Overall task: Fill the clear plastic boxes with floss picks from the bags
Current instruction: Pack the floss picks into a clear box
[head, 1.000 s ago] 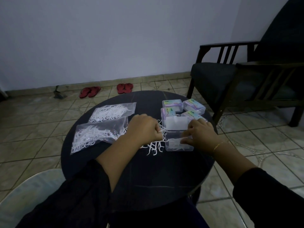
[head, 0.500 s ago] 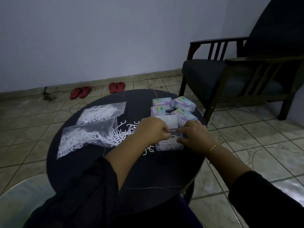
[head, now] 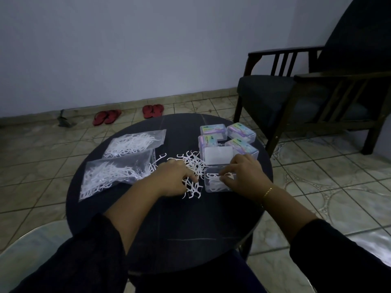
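An open clear plastic box (head: 213, 188) lies on the round dark table (head: 169, 229), its lid (head: 218, 155) folded back. A few white floss picks lie in it. My right hand (head: 245, 176) reaches over the box and pinches floss picks inside it. My left hand (head: 171, 179) is just left of the box, fingers curled down onto the loose pile of floss picks (head: 191, 163), gripping some. Two clear bags of picks lie on the left: the far bag (head: 135, 142) and the near bag (head: 110, 176), whose mouth faces the pile.
Several closed boxes with coloured labels (head: 241, 132) stand behind the open one near the table's right edge. A dark wooden armchair (head: 306, 98) stands right of the table. Two pairs of red sandals (head: 152, 111) lie by the wall. A pale surface (head: 25, 261) is at bottom left.
My left hand has drawn back from the box to the loose pile. My right hand stays at the box, its fingers now over the picks inside. The camera view has shifted.
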A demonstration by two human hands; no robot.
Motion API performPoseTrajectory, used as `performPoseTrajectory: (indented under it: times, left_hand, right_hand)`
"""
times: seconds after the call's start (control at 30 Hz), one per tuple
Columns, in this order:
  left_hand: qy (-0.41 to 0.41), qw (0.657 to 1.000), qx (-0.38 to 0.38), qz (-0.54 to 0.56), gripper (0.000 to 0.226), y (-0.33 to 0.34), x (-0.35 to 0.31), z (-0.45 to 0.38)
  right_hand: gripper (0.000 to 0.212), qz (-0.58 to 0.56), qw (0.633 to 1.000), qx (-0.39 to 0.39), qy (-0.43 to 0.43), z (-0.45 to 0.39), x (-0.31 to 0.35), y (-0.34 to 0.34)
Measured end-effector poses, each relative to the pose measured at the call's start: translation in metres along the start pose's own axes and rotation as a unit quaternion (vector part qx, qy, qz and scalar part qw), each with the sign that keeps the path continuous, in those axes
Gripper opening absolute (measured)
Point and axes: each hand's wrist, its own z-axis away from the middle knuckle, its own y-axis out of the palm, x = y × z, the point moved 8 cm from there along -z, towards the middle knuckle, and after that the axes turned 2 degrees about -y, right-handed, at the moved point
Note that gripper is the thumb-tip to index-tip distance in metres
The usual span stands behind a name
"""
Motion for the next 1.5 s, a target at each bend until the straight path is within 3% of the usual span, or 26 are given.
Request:
performPoseTrajectory:
  times: [0.27, 0.47, 0.87, 1.17, 1.5]
  left_hand:
    - [-0.049, 0.996, -0.049, -0.063, 0.054, -0.009, 0.026, 0.011]
    - [-0.075, 0.991, -0.054, -0.096, 0.056, -0.005, 0.045, 0.017]
    - [-0.066, 0.989, -0.078, -0.11, 0.053, -0.003, 0.046, 0.016]
    - [-0.061, 0.987, -0.113, -0.095, 0.035, -0.009, 0.047, 0.015]
    - [-0.071, 0.985, -0.12, -0.101, 0.034, -0.008, 0.048, 0.017]
  right_hand:
    - [0.037, 0.067, 0.993, -0.07, -0.069, -0.005, 0.059, -0.005]
    - [0.055, 0.159, 0.984, -0.029, -0.072, -0.016, 0.097, 0.017]
    - [0.062, 0.258, 0.964, 0.055, -0.013, -0.025, 0.101, 0.037]
    - [0.036, 0.192, 0.98, 0.056, 0.01, -0.028, 0.1, 0.035]
    - [0.037, 0.148, 0.987, 0.033, 0.056, -0.028, 0.096, 0.035]
